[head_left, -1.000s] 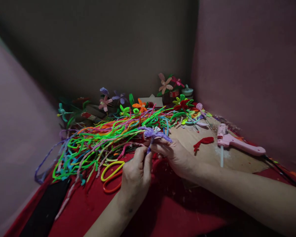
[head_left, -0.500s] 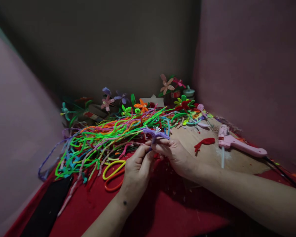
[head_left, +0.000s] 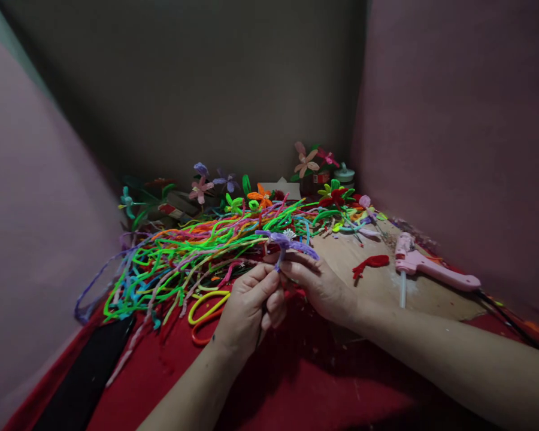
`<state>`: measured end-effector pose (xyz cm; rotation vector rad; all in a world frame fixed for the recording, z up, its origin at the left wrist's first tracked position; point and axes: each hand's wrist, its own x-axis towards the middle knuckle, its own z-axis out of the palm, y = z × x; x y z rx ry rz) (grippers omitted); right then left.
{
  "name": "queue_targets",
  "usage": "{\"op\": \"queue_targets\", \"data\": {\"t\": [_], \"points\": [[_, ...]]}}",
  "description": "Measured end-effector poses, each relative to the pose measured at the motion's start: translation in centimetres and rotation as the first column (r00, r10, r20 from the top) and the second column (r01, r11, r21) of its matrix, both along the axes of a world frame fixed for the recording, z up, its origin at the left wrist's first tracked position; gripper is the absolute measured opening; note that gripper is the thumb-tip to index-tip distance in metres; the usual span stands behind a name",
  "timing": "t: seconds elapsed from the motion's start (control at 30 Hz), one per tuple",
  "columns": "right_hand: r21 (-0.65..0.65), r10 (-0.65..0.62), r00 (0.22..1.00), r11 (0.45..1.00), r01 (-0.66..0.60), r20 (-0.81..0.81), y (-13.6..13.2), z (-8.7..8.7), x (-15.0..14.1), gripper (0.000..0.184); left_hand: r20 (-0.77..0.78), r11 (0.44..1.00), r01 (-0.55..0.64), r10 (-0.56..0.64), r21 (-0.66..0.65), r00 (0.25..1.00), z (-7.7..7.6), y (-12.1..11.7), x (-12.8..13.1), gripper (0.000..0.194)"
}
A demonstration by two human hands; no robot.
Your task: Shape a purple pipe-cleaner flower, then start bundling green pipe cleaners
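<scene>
Between my two hands is a purple pipe-cleaner flower (head_left: pixel 282 240) with a tuft of white stamens at its centre. My left hand (head_left: pixel 254 299) is closed around its stem, thumb and forefinger pinching just beneath the petals. A thin dark length of stem shows below that fist. My right hand (head_left: pixel 317 284) pinches the base of the flower from the other side, its fingers partly behind the petals. Just left of my left hand lie scissors with yellow and orange handles (head_left: pixel 209 308), their blades hidden.
A heap of coloured pipe cleaners (head_left: pixel 184 251) spreads left and behind my hands. To the right, a pink glue gun (head_left: pixel 435 269) and a red pipe-cleaner piece (head_left: pixel 371 263) lie on a brown board (head_left: pixel 435 302). Finished flowers (head_left: pixel 305 161) stand at the back. A black strip (head_left: pixel 87 374) lies front left.
The purple flower has turned and tilted, so its white stamens and right petal show more. My left fingers have shifted on the stem. The camera view has moved slightly.
</scene>
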<state>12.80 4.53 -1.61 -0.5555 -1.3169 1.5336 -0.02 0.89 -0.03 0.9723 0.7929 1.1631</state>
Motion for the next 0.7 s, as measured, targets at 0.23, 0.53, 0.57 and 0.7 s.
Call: {"op": "queue_targets", "data": {"t": [0.23,0.53,0.57,0.7], "points": [[0.032,-0.013,1.0,0.999,0.012,0.022,0.52,-0.35,0.1,0.025,0.124,0.986,0.162,-0.157,-0.032,0.98,-0.87,0.87,-0.52,0.013],[0.047,-0.062,0.998,0.997,0.061,0.031,0.59,-0.57,0.17,0.023,-0.004,0.998,0.068,-0.068,0.012,0.998,-0.67,0.7,-0.21,0.02],[0.038,-0.056,0.998,0.998,0.054,0.029,0.59,-0.59,0.15,0.024,-0.014,0.998,0.059,-0.059,0.019,0.998,-0.66,0.67,-0.17,0.021],[0.031,-0.021,1.0,0.999,0.021,0.008,0.6,-0.81,0.05,0.026,0.006,0.998,0.06,-0.06,0.007,0.998,-0.68,0.64,-0.14,0.02]]}}
